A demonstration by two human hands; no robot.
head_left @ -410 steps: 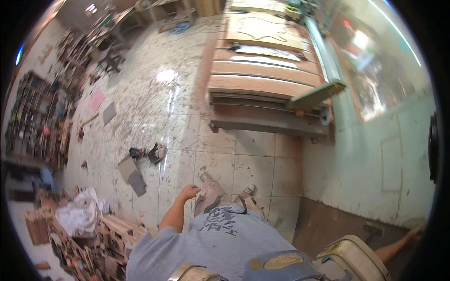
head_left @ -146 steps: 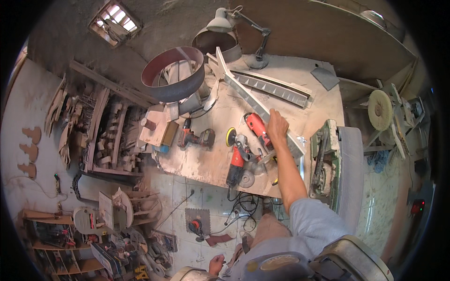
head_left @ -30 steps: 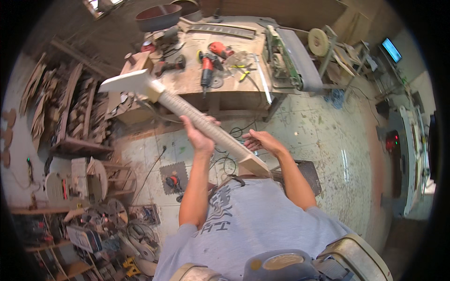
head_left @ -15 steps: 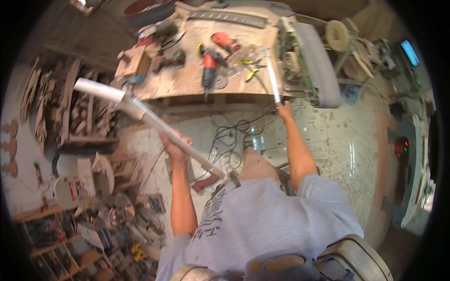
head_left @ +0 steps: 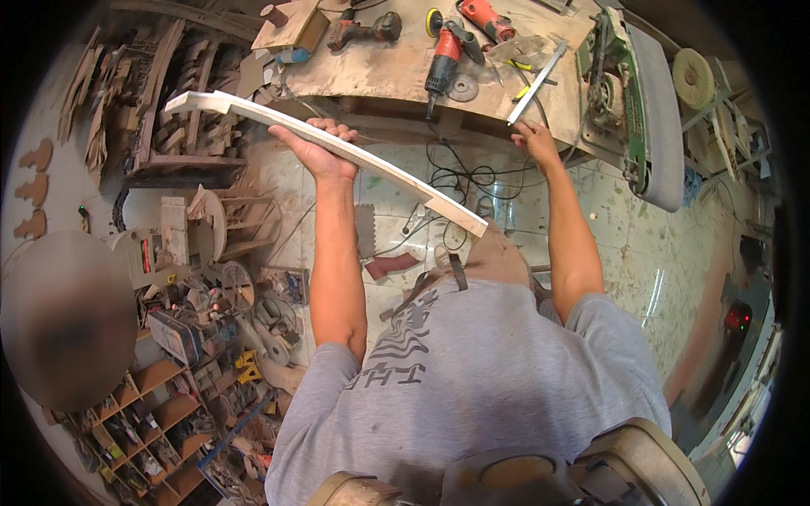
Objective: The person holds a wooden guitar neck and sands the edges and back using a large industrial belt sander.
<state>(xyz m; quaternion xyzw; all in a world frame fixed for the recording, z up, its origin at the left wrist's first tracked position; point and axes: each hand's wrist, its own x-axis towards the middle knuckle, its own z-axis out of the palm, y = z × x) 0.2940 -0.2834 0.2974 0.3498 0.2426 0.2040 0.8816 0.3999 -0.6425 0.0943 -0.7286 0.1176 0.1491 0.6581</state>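
Note:
My left hand [head_left: 321,150] grips a long, pale unfinished wooden guitar neck [head_left: 396,179] around its middle. Its headstock end [head_left: 196,102] points to the upper left and its heel end [head_left: 467,224] hangs near my chest. My right hand [head_left: 533,137] reaches to the workbench's front edge and touches the lower end of a slim metal ruler [head_left: 537,83] lying there. My grey shirt fills the lower middle of the view.
The dusty workbench [head_left: 384,67] holds red power tools [head_left: 445,56], a sanding disc and a belt sander [head_left: 639,101] at its right. Black cables [head_left: 460,179] lie on the tiled floor. Racks of wooden parts [head_left: 152,93] and cluttered shelves [head_left: 160,405] stand left.
The view has closed in on the bench. My left hand has raised the neck higher and more level. My right hand has settled on the ruler at the bench edge.

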